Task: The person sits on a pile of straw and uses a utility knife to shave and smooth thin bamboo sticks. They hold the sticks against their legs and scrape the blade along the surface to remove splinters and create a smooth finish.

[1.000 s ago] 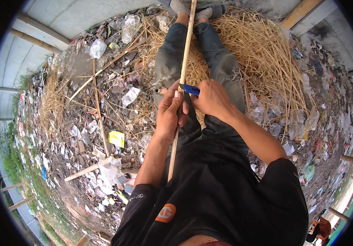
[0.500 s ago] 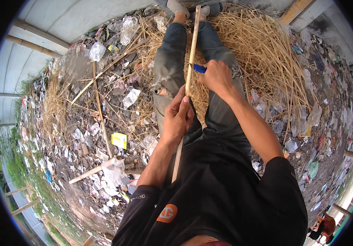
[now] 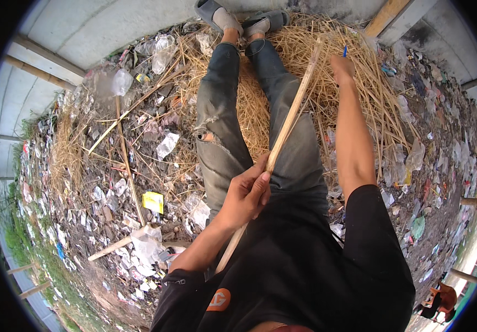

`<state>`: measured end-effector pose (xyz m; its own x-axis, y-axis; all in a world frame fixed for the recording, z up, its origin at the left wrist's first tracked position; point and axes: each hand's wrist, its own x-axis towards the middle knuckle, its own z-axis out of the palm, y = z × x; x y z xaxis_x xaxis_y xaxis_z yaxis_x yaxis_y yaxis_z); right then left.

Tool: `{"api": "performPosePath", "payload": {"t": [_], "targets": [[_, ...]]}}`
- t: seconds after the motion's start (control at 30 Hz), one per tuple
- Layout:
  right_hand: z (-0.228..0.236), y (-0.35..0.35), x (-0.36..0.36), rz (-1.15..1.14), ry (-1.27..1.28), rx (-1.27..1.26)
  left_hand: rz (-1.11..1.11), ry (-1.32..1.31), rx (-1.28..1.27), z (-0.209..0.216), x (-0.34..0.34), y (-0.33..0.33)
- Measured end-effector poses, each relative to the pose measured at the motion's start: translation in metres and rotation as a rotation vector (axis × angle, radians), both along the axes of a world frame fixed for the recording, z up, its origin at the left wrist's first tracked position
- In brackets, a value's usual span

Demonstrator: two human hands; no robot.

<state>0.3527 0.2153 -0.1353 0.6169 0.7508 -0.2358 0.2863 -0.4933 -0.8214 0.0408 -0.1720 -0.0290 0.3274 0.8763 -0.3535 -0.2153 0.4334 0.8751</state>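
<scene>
Gripping a long, pale wooden strip (image 3: 296, 105), the person's left hand (image 3: 248, 191) is closed around it just above the lap, thumb lying along the top. The strip slants across the person's body: its lower end reaches the black shirt (image 3: 305, 260) beside the left forearm, and its upper end points away to the right, over a heap of dry straw (image 3: 368, 105). The right arm stretches far forward, and the right hand (image 3: 342, 69) is curled into a fist near that upper end, apart from the wood. A small blue tool (image 3: 345, 51) pokes up out of the fist; the rest of it is hidden by the fingers. Beneath the strip, two legs in worn, dark trousers (image 3: 224, 94) reach toward a grey wall (image 3: 111, 27), the left knee torn open, with grey shoes (image 3: 209, 12) at the far end. Scraps of plastic and paper litter the ground on both sides, including a bright yellow packet (image 3: 153, 202) to the left.
</scene>
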Motion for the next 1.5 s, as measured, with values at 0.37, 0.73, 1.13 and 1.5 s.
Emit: {"api": "performPosePath", "payload": {"t": [0.37,0.73,1.13,1.5], "targets": [[0.056,-0.097,-0.067,0.694,-0.626,0.123,0.377,0.124,0.038,-0.027,-0.035,0.024],[0.080,-0.241,-0.190,1.216,-0.478,0.149,0.385,0.102,0.143,-0.016,-0.034,0.060],[0.041,-0.171,-0.191,0.891,-0.443,0.255,0.361,0.229,0.138,-0.024,-0.024,0.041],[0.048,-0.054,-0.090,0.418,-0.586,0.147,0.179,-0.030,0.060,-0.022,0.004,0.007]]}}
